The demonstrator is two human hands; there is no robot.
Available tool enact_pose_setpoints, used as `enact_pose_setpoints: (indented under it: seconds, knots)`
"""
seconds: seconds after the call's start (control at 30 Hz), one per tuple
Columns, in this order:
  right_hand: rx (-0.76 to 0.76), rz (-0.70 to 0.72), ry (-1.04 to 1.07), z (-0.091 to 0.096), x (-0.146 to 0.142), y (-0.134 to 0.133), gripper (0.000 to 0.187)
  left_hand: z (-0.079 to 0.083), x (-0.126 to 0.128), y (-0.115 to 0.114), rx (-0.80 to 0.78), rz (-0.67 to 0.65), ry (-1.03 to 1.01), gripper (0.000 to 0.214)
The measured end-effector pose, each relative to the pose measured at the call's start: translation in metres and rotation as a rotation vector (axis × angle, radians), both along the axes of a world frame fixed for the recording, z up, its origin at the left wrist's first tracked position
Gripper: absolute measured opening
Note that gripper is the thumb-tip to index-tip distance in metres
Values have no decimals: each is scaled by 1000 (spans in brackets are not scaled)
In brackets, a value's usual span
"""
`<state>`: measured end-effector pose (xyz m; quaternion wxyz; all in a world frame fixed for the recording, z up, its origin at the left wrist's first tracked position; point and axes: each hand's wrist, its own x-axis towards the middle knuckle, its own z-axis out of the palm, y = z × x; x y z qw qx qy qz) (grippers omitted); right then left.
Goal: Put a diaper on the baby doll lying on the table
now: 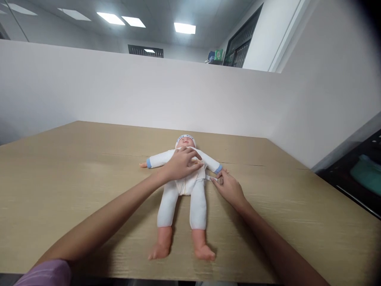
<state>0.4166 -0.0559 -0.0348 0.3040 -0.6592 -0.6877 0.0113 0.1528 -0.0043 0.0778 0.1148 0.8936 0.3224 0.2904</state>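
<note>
A baby doll (166,203) in white clothes with blue cuffs and a white headband lies on its back, feet towards me. Around its hips is a white diaper (185,188). Across the doll's belly and chest rests my left hand (182,162), fingers spread and pointing right, hiding the diaper's upper part. At the doll's side on the right, my right hand (228,186) pinches the end of a white diaper tab (210,178), which is stretched out from the hip. The doll's cuffed hand lies just behind my right fingers.
The doll lies on a wide wood-coloured table (89,178). A pale partition wall (133,87) rises behind it. At the right edge stands a dark glossy surface (357,167) with something green in it. A green package (218,55) shows beyond the partition.
</note>
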Motion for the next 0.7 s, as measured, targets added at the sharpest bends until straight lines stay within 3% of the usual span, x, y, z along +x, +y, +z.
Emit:
enact_pose_setpoints:
  seconds: [0.13, 0.33, 0.53, 0.7]
  knots:
    - [-74, -27, 104, -2, 4, 6, 33, -15, 25, -1, 109, 56, 226, 42]
    - [-243, 16, 357, 5, 7, 8, 37, -22, 27, 1, 149, 114, 287, 48]
    - [-319, 185, 566, 38, 5, 20, 44, -20, 28, -2, 90, 154, 311, 65]
    - [-352, 322, 617, 64, -28, 52, 38, -24, 28, 2, 55, 129, 237, 84]
